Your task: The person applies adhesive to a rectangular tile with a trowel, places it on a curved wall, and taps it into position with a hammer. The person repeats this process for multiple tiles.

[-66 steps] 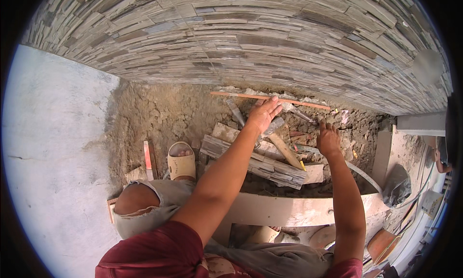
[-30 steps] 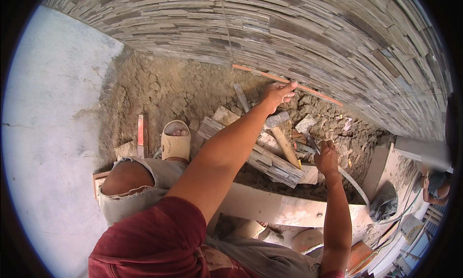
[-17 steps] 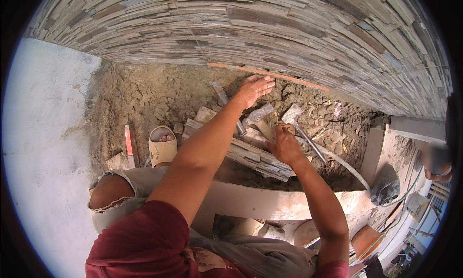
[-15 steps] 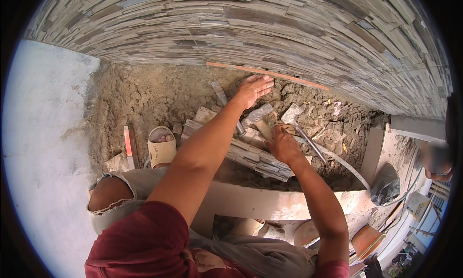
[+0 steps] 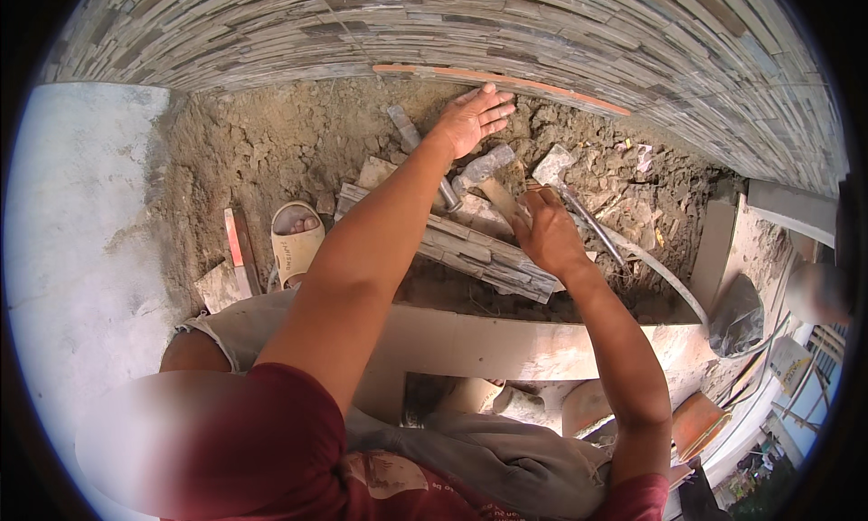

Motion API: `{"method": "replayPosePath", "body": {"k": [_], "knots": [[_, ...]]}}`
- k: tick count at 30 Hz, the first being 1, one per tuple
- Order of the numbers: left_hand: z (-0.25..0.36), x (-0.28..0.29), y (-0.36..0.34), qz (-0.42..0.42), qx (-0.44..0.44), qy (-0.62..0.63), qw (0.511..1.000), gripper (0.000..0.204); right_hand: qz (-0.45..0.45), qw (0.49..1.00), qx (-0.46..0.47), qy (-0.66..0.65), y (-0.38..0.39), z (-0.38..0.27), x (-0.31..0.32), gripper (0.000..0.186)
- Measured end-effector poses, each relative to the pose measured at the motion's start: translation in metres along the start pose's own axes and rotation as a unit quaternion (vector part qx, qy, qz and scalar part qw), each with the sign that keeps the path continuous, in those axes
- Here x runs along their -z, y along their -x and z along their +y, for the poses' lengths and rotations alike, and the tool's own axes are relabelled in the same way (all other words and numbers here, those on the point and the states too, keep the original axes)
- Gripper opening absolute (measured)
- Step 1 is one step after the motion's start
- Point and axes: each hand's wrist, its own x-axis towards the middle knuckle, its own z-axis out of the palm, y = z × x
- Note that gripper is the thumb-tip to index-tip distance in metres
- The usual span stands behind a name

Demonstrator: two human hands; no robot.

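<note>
My left hand (image 5: 472,121) is open over the dirt with its fingers spread. It reaches close to a thin orange strip (image 5: 502,80) along the foot of the stone-clad wall. Lower and to the right, my right hand (image 5: 551,233) curls round the wooden handle of a hammer (image 5: 488,165), whose grey head rests on the rubble. Just beyond that hand lies a second tool with a blocky head and metal handle (image 5: 592,222). A long metal tool (image 5: 407,127) passes partly under my left forearm. A strip of stone-textured tile (image 5: 488,260) lies nearer to me.
A low ledge (image 5: 488,336) borders the dirt bed on my side. My sandalled foot (image 5: 297,241) stands beside a red-and-grey bar (image 5: 237,250). A pale hose (image 5: 665,272) curves toward a dark bag (image 5: 737,317) on the right. A whitish wall (image 5: 90,250) stands left.
The view has shifted, so the wall base and tools sit higher in the picture. My left hand's fingers have spread more, and its thumb is raised toward the orange strip. The hammer stays in place.
</note>
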Motion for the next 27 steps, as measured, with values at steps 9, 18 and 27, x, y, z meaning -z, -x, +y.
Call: {"method": "replayPosePath", "body": {"k": [9, 18, 27], "knots": [[0.009, -0.002, 0.005, 0.007, 0.017, -0.035, 0.999, 0.073, 0.006, 0.994, -0.106, 0.027, 0.042, 0.038, 0.065, 0.028], [0.003, -0.010, 0.002, 0.010, 0.027, -0.046, 0.999, 0.074, 0.034, 0.984, -0.172, -0.009, 0.120, 0.089, 0.091, 0.023], [0.010, -0.003, 0.010, 0.024, 0.007, -0.061, 0.998, 0.079, -0.283, 0.908, -0.262, -0.161, 0.234, 0.004, 0.068, 0.038]]}}
